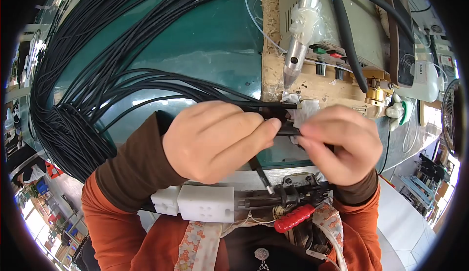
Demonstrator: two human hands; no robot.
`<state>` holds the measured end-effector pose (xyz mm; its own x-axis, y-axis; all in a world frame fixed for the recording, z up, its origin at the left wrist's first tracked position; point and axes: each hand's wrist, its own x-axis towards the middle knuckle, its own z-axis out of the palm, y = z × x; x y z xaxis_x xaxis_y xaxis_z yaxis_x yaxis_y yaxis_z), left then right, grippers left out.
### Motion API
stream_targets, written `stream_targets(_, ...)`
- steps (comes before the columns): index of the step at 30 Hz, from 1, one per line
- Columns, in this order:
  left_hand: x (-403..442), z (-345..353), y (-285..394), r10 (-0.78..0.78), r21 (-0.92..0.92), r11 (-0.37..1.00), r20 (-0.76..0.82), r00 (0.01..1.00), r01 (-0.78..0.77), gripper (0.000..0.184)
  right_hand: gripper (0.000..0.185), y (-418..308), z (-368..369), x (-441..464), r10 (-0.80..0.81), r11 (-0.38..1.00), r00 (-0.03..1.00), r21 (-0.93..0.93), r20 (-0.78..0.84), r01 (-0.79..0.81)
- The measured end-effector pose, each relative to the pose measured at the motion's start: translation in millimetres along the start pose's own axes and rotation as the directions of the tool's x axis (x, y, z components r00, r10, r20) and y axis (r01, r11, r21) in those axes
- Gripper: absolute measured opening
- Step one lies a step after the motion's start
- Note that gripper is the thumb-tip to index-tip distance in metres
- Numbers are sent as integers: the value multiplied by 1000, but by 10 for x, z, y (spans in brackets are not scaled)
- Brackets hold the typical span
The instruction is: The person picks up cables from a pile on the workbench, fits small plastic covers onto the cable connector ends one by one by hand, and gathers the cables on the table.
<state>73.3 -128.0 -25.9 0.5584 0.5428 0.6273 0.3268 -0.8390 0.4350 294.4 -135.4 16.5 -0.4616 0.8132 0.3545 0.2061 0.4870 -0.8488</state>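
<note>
My left hand [220, 139] is closed on a black cable [288, 131], with thumb and forefinger pinched near its end. From the other side my right hand [344, 144] pinches the tip of the same cable; the fingertips hide most of that tip. More black cables [195, 88] run in from the left and pass behind my left hand. Below that hand hangs another cable end [263, 177] with a silvery tip. Just beyond my fingers, a white crumpled tissue [309, 110] lies under the cable ends.
A large bundle of black cables [80, 129] covers the green table's left side. A pointed metal nozzle [295, 58] comes down beside a control box [337, 27] with black-handled pliers [349, 36] on it. White blocks [206, 203] and a red-handled clamp [294, 218] line the front edge.
</note>
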Motion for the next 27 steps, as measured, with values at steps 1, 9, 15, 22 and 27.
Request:
stream_targets(1,-4,-7,23,0,18,1000,16,1000,0,23,15,52,3,18,47,999,999,-22,-1,-47)
stream_targets(9,-41,65,28,-174,123,978,45,984,168,22,8,202,87,36,629,724,777,339,35,-601)
stream_targets(15,-17,100,-22,-229,143,964,7,973,225,22,10,230,115,80,712,569,702,574,14,-588)
stream_targets(22,-35,113,-43,-209,120,970,-35,977,212,22,10,195,114,72,711,561,703,599,4,-571)
stream_targets(27,-31,109,-60,-157,83,983,-60,986,162,22,9,200,138,54,700,578,714,597,-14,-556)
